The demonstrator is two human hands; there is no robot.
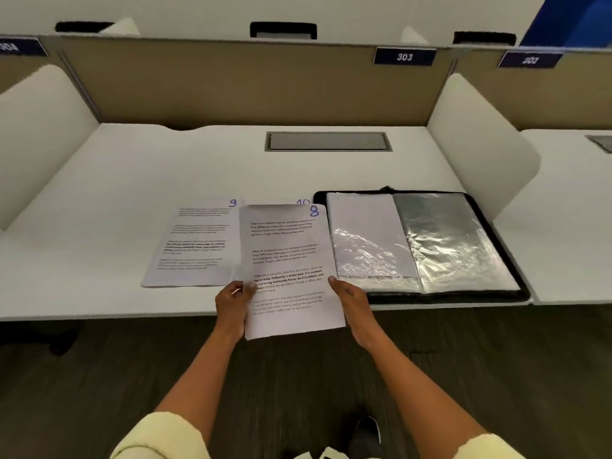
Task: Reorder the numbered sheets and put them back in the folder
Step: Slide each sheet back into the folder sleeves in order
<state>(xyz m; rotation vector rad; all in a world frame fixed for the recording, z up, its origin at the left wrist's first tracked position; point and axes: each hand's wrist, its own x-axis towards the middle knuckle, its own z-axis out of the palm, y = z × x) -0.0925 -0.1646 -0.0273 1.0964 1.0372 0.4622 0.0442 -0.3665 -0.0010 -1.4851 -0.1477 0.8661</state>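
Observation:
I hold a printed sheet marked 8 over the desk's front edge. My left hand pinches its lower left edge and my right hand grips its right edge. A sheet marked 9 lies flat on the desk to the left. The top of a sheet marked 10 peeks out behind sheet 8. To the right a black folder lies open, showing clear plastic sleeves, the left one with a white page in it.
The white desk has rounded side dividers on both sides and a tan back panel. A grey cable hatch sits at the back middle. The folder lies near the desk's right front corner. Dark floor is below.

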